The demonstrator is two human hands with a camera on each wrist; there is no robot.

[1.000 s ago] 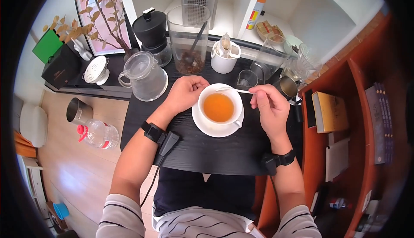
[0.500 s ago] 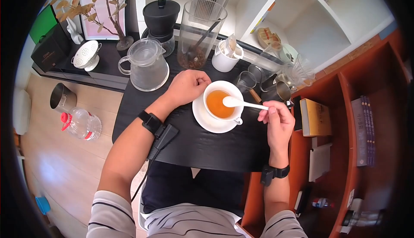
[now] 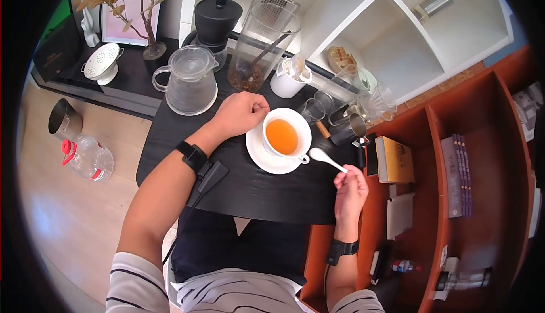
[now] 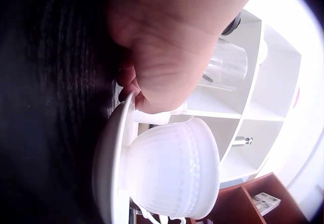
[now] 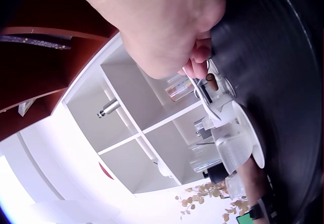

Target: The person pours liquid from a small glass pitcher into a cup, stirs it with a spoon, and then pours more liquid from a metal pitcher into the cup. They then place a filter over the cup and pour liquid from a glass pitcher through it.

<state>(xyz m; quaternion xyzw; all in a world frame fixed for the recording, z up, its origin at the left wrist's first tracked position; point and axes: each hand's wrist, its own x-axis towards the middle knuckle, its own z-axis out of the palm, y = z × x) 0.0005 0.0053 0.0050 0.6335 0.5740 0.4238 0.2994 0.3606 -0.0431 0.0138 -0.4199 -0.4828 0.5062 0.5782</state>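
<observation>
A white cup (image 3: 288,135) of amber liquid, likely tea, stands upright on a white saucer (image 3: 256,155) on the black table. My left hand (image 3: 241,113) pinches the saucer's far-left rim, its fingertips right at that edge in the left wrist view. Beside the cup's handle, my right hand (image 3: 351,191) holds a white spoon (image 3: 323,157) by its handle end, between thumb and fingers. The spoon's bowl is out of the cup, to the right of the cup handle. In the right wrist view the spoon (image 5: 202,96) is above the tabletop.
Behind the cup are a glass server (image 3: 192,80), a tall clear container (image 3: 250,74) and a white mug with a drip bag (image 3: 289,80). A small glass pitcher (image 3: 315,108) and a metal jug (image 3: 347,130) are close on the right, near a brown bookshelf (image 3: 431,143).
My right hand has drawn the spoon out of the cup, toward the right and nearer my body. The left hand has stayed at the saucer. The head view has shifted right.
</observation>
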